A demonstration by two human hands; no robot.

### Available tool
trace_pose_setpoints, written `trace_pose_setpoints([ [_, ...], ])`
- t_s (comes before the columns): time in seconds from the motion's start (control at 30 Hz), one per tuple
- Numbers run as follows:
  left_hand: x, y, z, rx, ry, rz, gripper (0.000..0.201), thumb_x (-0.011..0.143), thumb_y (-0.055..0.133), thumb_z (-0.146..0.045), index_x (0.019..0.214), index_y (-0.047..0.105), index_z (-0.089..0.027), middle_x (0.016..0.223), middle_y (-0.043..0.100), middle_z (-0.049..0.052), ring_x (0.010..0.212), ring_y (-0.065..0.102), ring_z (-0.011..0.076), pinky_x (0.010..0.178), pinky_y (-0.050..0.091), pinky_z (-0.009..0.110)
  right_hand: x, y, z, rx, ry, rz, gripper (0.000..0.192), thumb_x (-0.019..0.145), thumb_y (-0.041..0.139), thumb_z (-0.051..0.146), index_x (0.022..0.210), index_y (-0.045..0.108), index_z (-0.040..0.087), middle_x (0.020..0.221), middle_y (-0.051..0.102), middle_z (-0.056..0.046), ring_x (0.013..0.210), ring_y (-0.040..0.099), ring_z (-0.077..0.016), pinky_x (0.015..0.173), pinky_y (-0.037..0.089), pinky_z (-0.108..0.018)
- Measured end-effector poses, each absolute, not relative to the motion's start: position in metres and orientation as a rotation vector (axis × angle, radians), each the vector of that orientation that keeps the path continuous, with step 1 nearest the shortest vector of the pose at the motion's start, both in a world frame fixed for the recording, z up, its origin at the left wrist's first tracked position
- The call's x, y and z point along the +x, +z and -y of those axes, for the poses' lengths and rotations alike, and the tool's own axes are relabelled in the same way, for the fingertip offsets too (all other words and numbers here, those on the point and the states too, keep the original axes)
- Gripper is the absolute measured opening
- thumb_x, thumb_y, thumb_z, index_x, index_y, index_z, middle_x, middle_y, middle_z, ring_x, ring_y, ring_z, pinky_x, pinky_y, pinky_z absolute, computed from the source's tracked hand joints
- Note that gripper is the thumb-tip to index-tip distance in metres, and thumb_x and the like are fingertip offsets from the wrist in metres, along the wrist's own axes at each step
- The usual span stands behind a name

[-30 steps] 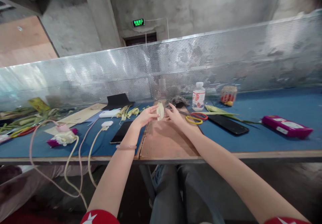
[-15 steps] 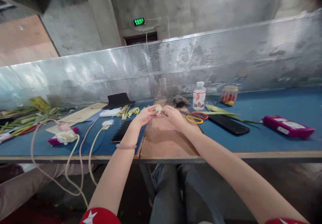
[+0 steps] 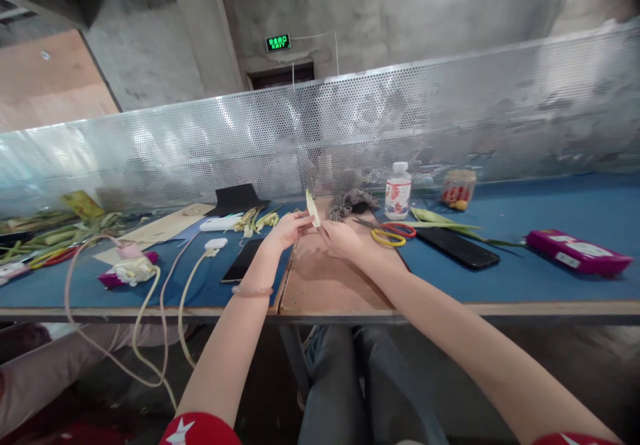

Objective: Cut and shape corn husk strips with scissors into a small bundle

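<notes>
A pale green-white piece of corn husk (image 3: 313, 207) stands upright over the brown board (image 3: 335, 285) in the middle of the table. The fingers of my left hand (image 3: 290, 229) pinch it from the left. At its lower end, my right hand (image 3: 343, 238) is closed, with its fingertips against the husk. Part of that grip is hidden, as the back of the hand faces me. Just right of my right hand lie scissors (image 3: 387, 237) with red and yellow handles. Behind the hands is a heap of grey yarn-like strands (image 3: 353, 203).
On the right are a white bottle (image 3: 398, 195), a jar (image 3: 457, 188), a green husk (image 3: 440, 218), a black phone (image 3: 457, 248) and a purple pack (image 3: 577, 251). Cables (image 3: 163, 311) hang over the left table edge. Husk scraps (image 3: 255, 219) lie at left; a perforated metal screen (image 3: 200, 145) stands behind.
The husk piece has turned from a small crumpled-looking shape to a long upright strip between my fingers. My right hand has dropped slightly; both hands stay in nearly the same place.
</notes>
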State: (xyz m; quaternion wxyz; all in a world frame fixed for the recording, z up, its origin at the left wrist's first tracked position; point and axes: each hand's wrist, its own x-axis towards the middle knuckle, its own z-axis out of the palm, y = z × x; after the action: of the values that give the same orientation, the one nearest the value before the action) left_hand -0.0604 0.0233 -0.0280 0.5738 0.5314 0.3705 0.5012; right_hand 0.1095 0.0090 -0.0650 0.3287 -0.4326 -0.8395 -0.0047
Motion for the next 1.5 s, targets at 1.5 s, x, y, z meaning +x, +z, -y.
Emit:
trace_pose_setpoints([
  [1.5,-0.063,-0.038,-0.030,1.285,1.159,-0.923,0.011,0.063,0.076,-0.012,0.072,0.072,-0.006,0.073,0.071,0.011,0.068,0.065,0.0142,0.083,0.050,0.032,0.103,-0.065,-0.009,-1.005,0.642,2.014,0.037,0.091,0.047,0.047,0.085,0.060,0.012,0.058,0.056,0.004,0.043,0.050,-0.0056,0.044,0.043,-0.019],
])
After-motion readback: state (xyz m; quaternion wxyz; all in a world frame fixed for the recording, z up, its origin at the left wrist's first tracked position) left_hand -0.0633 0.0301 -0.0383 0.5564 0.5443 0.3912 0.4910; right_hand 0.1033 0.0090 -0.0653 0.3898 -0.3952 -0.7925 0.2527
